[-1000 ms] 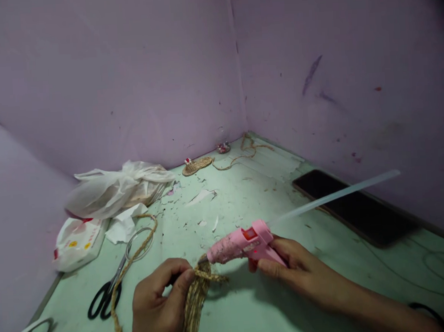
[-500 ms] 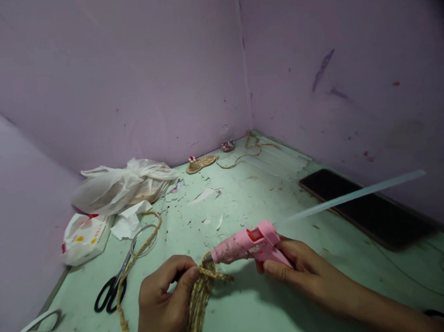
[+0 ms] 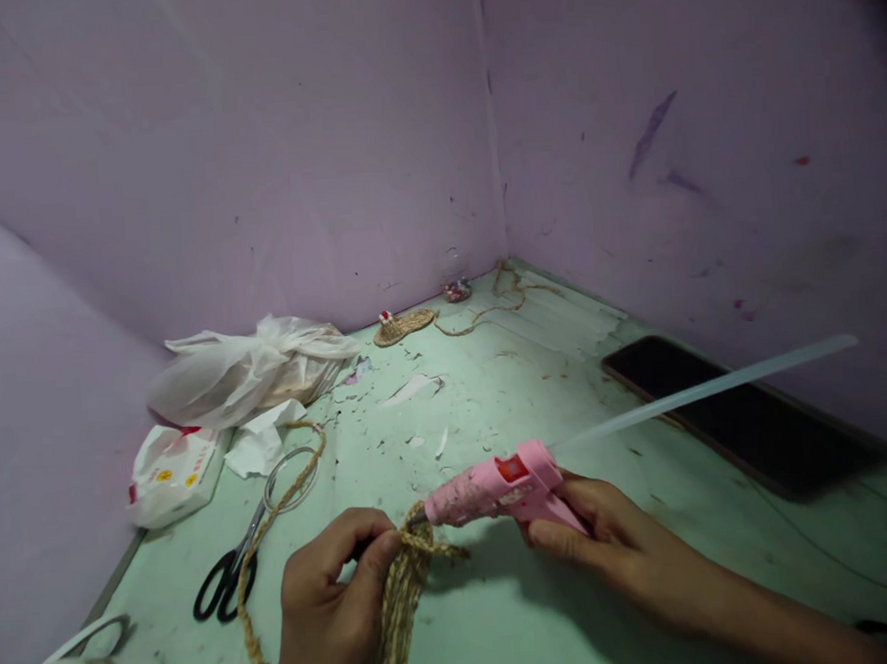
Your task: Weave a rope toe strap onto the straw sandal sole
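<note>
Straw strip, lower centre | left hand pinches its end | right hand clamps glue gun | nozzle best clear of fingertips

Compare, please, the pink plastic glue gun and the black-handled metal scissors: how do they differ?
The pink plastic glue gun is in the right hand; the black-handled metal scissors lie on the pale green tabletop. The glue gun carries a long translucent stick behind it; the scissors have a tan braided cord lying across them. Both are hand tools.
</note>
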`<state>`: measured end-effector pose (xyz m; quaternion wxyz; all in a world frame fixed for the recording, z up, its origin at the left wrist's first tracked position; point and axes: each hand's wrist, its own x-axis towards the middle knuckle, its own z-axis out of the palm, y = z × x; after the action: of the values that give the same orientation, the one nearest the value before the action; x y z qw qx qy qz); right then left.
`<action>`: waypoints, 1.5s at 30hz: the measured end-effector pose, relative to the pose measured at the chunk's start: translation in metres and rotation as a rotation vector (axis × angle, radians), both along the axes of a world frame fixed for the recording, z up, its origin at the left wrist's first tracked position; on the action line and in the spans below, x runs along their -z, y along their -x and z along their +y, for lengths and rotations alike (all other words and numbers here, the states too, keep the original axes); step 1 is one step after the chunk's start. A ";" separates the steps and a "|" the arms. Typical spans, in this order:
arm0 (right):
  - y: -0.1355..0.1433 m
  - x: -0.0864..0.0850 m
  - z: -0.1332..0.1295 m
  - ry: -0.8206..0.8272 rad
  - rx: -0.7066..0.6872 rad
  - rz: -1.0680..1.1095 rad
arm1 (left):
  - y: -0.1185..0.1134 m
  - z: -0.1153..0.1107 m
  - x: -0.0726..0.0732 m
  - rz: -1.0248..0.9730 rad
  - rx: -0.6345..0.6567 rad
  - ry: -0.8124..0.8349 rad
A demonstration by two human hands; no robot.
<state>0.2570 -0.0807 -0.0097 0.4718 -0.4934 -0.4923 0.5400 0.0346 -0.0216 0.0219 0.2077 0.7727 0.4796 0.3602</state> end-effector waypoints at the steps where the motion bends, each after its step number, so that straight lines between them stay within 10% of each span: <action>1: 0.000 0.000 0.000 0.005 -0.001 0.004 | 0.000 0.000 0.000 0.001 -0.001 -0.005; 21: -0.001 -0.002 0.005 -0.053 0.111 0.024 | 0.001 0.003 -0.002 0.035 0.038 -0.012; 28: -0.007 -0.005 0.033 0.184 0.221 -0.025 | 0.011 0.010 0.005 0.003 -0.048 0.090; 33: -0.018 -0.029 0.065 0.150 0.198 -0.351 | 0.023 0.022 0.012 -0.080 -0.098 0.246; 37: -0.005 -0.043 0.043 -0.016 0.269 -0.537 | 0.026 0.021 0.017 -0.184 -0.147 0.343; 41: 0.048 -0.023 -0.006 0.460 -0.110 -0.021 | 0.029 0.017 0.022 -0.301 -0.179 0.399; 45: 0.097 -0.002 -0.016 0.710 -0.082 0.573 | 0.033 0.016 0.027 -0.473 -0.208 0.470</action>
<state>0.1597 -0.0967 -0.0078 0.3690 -0.4354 -0.1457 0.8081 0.0013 -0.0053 -0.0048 0.4475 0.5458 0.5642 0.4285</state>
